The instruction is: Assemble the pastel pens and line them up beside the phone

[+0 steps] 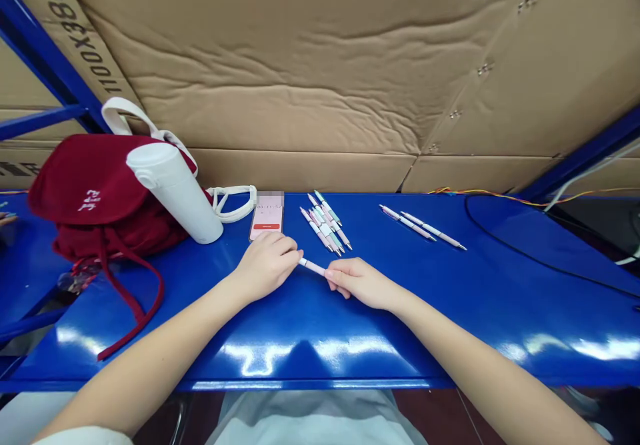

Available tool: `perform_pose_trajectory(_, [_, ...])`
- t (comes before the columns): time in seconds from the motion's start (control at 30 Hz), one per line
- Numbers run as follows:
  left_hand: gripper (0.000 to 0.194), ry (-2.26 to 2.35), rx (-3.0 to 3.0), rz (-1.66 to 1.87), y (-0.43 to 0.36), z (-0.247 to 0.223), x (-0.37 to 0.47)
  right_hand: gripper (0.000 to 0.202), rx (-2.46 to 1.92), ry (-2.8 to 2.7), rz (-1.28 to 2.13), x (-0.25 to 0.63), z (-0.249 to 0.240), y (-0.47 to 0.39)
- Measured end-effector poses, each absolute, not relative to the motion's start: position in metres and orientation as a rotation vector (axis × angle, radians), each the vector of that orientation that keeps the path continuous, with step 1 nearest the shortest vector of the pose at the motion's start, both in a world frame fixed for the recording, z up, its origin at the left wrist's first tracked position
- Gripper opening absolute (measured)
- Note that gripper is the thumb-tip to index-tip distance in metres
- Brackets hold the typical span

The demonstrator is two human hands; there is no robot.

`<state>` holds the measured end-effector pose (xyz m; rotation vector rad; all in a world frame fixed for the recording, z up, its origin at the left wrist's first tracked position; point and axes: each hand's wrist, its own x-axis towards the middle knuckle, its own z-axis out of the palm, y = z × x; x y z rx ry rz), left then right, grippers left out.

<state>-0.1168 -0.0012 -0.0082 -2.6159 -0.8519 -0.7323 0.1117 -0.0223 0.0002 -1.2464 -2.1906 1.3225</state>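
Between my two hands is a pale pink and white pen (313, 267), held nearly level just above the blue tabletop. My left hand (269, 265) is closed around its left end, the fingers covering that tip. At the other end my right hand (357, 280) pinches the pen between thumb and fingers. Just beyond my hands lies a loose pile of several pastel pens (325, 225), pink, white and green. Two more pens (423, 225) rest side by side farther right. A phone (267, 215) with a timer on its screen lies behind my left hand.
A dark red backpack (110, 192) with white straps stands at the left, a white bottle (175, 192) leaning against it. Black cable (525, 252) crosses the table (310, 358) at right. Cardboard (300, 98) walls the back, and part of another person's hand (7, 218) shows far left.
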Motion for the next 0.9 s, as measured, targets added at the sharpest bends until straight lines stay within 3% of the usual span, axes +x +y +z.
perform_pose_trajectory(0.1, [0.012, -0.859, -2.535, -0.867, -0.002, -0.008, -0.115, 0.033, -1.205, -2.442, 1.037, 0.114, 0.008, -0.024])
perform_pose_trajectory(0.27, [0.05, -1.136, -2.296, -1.045, 0.001, -0.012, -0.118, 0.034, -1.506, -2.378, 0.465, 0.126, 0.011, -0.014])
perform_pose_trajectory(0.4, [0.06, -1.278, -2.335, -0.961, 0.003, -0.016, -0.121, 0.034, -1.821, -2.373, 0.182, 0.126, 0.0, -0.001])
perform_pose_trajectory(0.53, [0.058, -1.297, -2.434, -0.88, 0.002, -0.017, -0.121, 0.043, -1.902, -2.313, 0.127, 0.133, -0.002, 0.008])
perform_pose_trajectory(0.63, [0.042, -1.298, -2.605, -0.778, 0.003, -0.017, -0.122, 0.049, -1.97, -2.031, 0.019, 0.165, 0.005, 0.019])
perform_pose_trajectory(0.73, [0.027, -1.189, -2.839, -0.66, 0.004, -0.016, -0.122, 0.034, -2.231, -1.718, -0.121, 0.211, 0.009, 0.03])
perform_pose_trajectory(0.9, [0.027, -1.073, -3.029, -0.551, 0.003, -0.016, -0.118, 0.025, -2.531, -1.7, 0.035, 0.25, -0.003, 0.04])
